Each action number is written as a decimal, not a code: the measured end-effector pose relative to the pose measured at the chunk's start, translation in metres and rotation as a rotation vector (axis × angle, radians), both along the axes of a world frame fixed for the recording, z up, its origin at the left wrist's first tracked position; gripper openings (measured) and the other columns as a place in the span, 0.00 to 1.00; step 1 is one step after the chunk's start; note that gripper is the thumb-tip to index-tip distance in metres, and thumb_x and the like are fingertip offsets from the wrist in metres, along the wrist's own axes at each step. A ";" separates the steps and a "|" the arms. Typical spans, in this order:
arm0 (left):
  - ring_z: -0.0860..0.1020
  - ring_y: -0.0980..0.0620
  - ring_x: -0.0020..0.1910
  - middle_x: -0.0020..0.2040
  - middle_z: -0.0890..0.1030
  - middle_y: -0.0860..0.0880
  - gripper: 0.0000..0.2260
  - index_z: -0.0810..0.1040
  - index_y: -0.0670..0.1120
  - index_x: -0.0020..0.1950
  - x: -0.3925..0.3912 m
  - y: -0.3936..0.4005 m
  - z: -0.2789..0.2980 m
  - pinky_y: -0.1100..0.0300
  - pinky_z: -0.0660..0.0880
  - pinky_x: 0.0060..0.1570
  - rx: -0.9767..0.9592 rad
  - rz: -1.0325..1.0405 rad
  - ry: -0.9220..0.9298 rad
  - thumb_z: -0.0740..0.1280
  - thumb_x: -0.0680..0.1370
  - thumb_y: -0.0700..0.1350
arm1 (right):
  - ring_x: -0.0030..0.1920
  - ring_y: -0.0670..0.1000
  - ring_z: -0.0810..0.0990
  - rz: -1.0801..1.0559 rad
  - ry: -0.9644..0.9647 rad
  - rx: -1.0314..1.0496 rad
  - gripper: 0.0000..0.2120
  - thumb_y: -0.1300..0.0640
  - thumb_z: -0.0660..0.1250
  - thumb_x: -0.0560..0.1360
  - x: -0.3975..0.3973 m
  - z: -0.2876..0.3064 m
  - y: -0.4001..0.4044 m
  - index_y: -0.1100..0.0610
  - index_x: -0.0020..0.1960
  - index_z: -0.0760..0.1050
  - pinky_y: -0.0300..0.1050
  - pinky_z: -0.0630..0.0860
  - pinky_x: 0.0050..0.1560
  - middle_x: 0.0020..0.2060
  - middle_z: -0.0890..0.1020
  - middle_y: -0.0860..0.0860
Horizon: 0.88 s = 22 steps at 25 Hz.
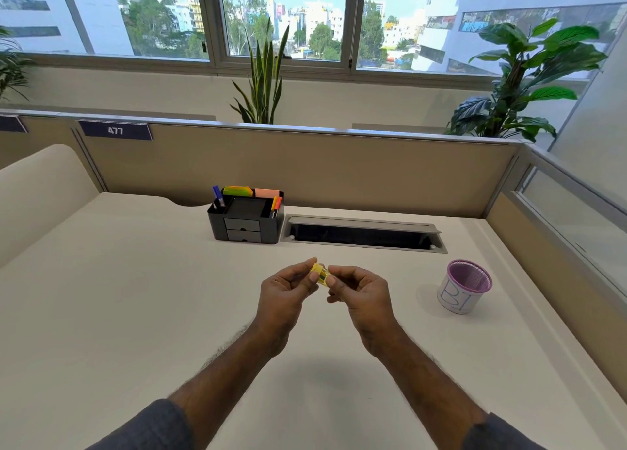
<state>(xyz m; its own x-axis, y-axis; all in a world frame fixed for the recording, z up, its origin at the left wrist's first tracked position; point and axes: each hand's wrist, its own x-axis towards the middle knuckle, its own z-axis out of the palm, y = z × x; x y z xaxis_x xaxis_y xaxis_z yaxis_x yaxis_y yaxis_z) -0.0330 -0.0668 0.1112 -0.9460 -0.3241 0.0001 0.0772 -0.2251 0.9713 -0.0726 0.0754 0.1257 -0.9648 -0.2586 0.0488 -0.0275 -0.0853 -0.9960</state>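
Note:
A small yellow object (320,273), partly see-through with coloured marks, is held above the middle of the white desk (135,296). My left hand (288,293) pinches its left end between thumb and fingers. My right hand (359,291) pinches its right end the same way. Both hands hover over the desk with the fingers curled in. What the object is exactly is too small to tell.
A black desk organiser (246,220) with pens, markers and sticky notes stands at the back. An open cable slot (363,234) lies to its right. A purple mesh cup (464,286) with a white paper label stands at the right. Beige partition walls enclose the desk.

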 end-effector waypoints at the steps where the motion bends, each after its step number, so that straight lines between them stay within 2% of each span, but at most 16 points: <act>1: 0.84 0.53 0.56 0.56 0.86 0.49 0.18 0.82 0.45 0.62 -0.001 0.000 -0.001 0.64 0.81 0.51 -0.001 0.007 -0.006 0.71 0.72 0.45 | 0.42 0.53 0.84 0.007 -0.011 -0.004 0.08 0.64 0.71 0.73 -0.002 -0.001 -0.001 0.60 0.53 0.82 0.45 0.83 0.41 0.46 0.86 0.57; 6: 0.84 0.54 0.52 0.52 0.87 0.49 0.12 0.83 0.47 0.58 -0.015 -0.024 0.007 0.62 0.81 0.51 -0.132 -0.021 -0.083 0.72 0.75 0.43 | 0.37 0.53 0.83 0.058 -0.052 0.012 0.09 0.61 0.73 0.73 -0.016 0.000 -0.009 0.60 0.52 0.83 0.43 0.83 0.38 0.43 0.86 0.58; 8: 0.84 0.54 0.51 0.51 0.87 0.48 0.11 0.83 0.46 0.58 -0.023 -0.044 0.016 0.60 0.80 0.53 -0.165 -0.056 -0.128 0.72 0.75 0.41 | 0.41 0.55 0.84 0.104 -0.042 0.059 0.12 0.61 0.73 0.72 -0.028 0.002 -0.017 0.61 0.55 0.82 0.45 0.83 0.42 0.45 0.85 0.59; 12: 0.83 0.50 0.52 0.51 0.87 0.45 0.12 0.82 0.45 0.59 -0.039 -0.087 0.026 0.61 0.78 0.48 -0.188 -0.079 -0.168 0.70 0.77 0.38 | 0.48 0.58 0.83 0.130 0.016 0.206 0.13 0.65 0.73 0.72 -0.056 0.005 -0.041 0.62 0.57 0.80 0.47 0.83 0.50 0.47 0.84 0.59; 15: 0.84 0.53 0.47 0.48 0.87 0.48 0.12 0.84 0.50 0.54 -0.056 -0.120 0.028 0.63 0.78 0.45 -0.349 -0.082 -0.207 0.72 0.74 0.35 | 0.47 0.56 0.83 0.157 0.157 0.355 0.13 0.65 0.72 0.73 -0.083 0.006 -0.072 0.62 0.57 0.81 0.47 0.83 0.50 0.47 0.84 0.58; 17: 0.85 0.57 0.44 0.47 0.86 0.50 0.13 0.84 0.51 0.52 -0.071 -0.144 0.031 0.65 0.80 0.41 -0.482 -0.068 -0.210 0.73 0.73 0.35 | 0.45 0.51 0.81 0.155 0.272 0.462 0.12 0.63 0.73 0.73 -0.104 0.008 -0.096 0.61 0.57 0.81 0.43 0.81 0.46 0.47 0.82 0.55; 20: 0.84 0.57 0.43 0.46 0.86 0.52 0.14 0.83 0.49 0.55 -0.104 -0.182 0.030 0.68 0.80 0.40 -0.699 0.004 -0.196 0.75 0.72 0.36 | 0.42 0.47 0.77 0.139 0.408 0.568 0.13 0.62 0.73 0.72 -0.140 0.006 -0.139 0.60 0.56 0.81 0.37 0.75 0.39 0.45 0.79 0.51; 22: 0.83 0.56 0.44 0.46 0.85 0.51 0.15 0.83 0.46 0.57 -0.127 -0.207 0.026 0.66 0.80 0.44 -0.804 0.066 -0.201 0.75 0.72 0.36 | 0.41 0.47 0.76 0.128 0.456 0.616 0.13 0.62 0.73 0.72 -0.161 -0.001 -0.169 0.61 0.57 0.81 0.35 0.73 0.38 0.44 0.79 0.50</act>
